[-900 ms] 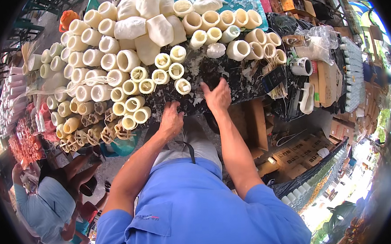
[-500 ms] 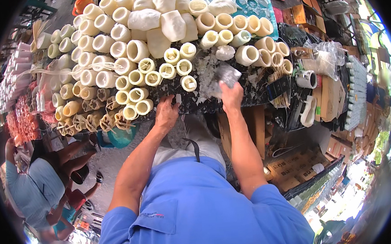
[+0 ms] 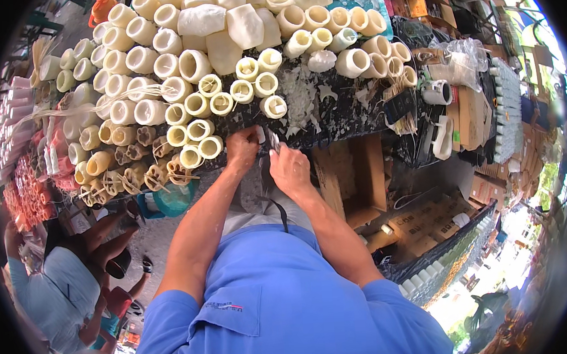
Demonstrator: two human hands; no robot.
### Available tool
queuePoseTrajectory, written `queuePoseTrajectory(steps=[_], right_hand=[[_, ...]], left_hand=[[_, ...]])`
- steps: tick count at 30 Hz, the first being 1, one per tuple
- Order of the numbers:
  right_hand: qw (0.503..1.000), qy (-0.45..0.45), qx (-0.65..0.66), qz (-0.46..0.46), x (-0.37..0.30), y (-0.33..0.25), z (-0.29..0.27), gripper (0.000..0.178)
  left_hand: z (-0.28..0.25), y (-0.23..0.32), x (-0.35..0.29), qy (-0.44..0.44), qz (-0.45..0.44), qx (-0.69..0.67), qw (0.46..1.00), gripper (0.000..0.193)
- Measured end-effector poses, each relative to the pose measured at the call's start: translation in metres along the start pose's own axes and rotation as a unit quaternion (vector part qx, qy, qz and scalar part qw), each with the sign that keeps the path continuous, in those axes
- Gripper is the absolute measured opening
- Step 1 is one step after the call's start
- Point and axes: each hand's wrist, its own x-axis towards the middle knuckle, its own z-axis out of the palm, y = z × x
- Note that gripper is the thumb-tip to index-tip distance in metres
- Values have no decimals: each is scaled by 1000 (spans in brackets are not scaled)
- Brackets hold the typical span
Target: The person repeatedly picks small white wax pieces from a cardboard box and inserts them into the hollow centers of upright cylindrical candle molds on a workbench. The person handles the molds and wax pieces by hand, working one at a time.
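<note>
At the table's near edge my left hand is closed, its fingertips pinching a small white waxy piece. My right hand grips a flat metal scraper, seen nearly edge-on beside that piece; whether the two touch, I cannot tell. Pale yellow hollow cylinders that look like wax stand just beyond my left hand, some with small bits inside. One of them stands apart, beyond the scraper. White flakes lie scattered on the black table covering.
Rows of cream hollow cylinders crowd the table's left and far side, with lumpy white blocks among them. A white mug and cardboard pieces are at the right. An open cardboard box sits below the edge. Another person is at the left.
My right hand has moved left and nearer with the scraper, from over the flakes to beside my left hand. The scraper has turned from flat to edge-on. My left hand stays near its place.
</note>
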Motion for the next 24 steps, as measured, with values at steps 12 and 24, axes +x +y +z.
queuePoseTrajectory(steps=[12, 24], right_hand=[[998, -49, -26, 38, 26, -18, 16, 25], [998, -45, 13, 30, 27, 16, 16, 37]], left_hand=[[4, -23, 14, 2, 91, 5, 996, 29], [-8, 17, 0, -1, 104, 133, 986, 39]])
